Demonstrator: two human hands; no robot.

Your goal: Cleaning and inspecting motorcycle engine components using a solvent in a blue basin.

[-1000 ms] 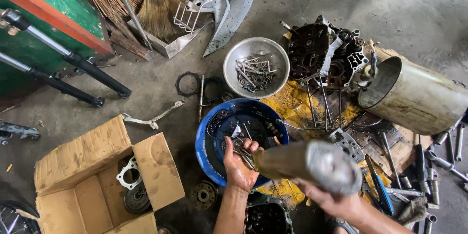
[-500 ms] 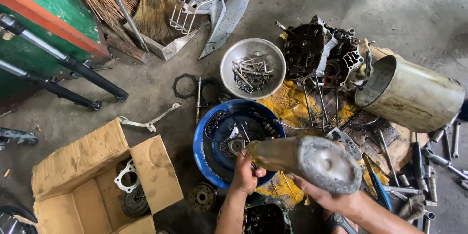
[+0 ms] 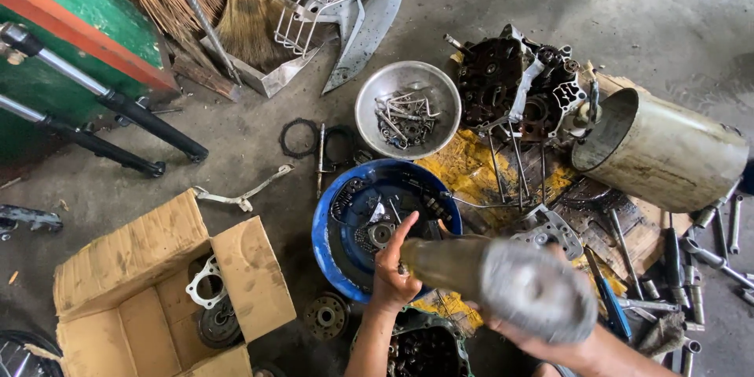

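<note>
One plastic bottle [image 3: 503, 287], blurred and close to the camera, lies tipped on its side with its neck over one blue basin [image 3: 382, 224] of small metal parts. The right hand [image 3: 518, 330] grips the bottle from below at its wide end, fingers wrapped around it. The left hand [image 3: 390, 271] is at the bottle's neck, fingers curled around it near the mouth, just above the basin's near rim.

Beyond the basin sits one round metal bowl [image 3: 407, 108] holding a heap of bolts too tangled to count. To its right lie one dark engine case [image 3: 518, 82] and one large metal cylinder [image 3: 660, 149] on its side. One open cardboard box [image 3: 157, 283] stands at the left with a pale gasket and a dark round part inside. One small gear [image 3: 326, 316] rests on the floor between box and basin. Two black fork tubes [image 3: 118, 122] lean out from a green and red cabinet [image 3: 71, 23]. One broom [image 3: 243, 12] lies at the top beside one wire rack [image 3: 322, 0]. Several wrenches and sockets are scattered at the right edge.

Everything sits on a stained grey concrete floor [image 3: 675, 23], with yellow rags under the engine parts.
</note>
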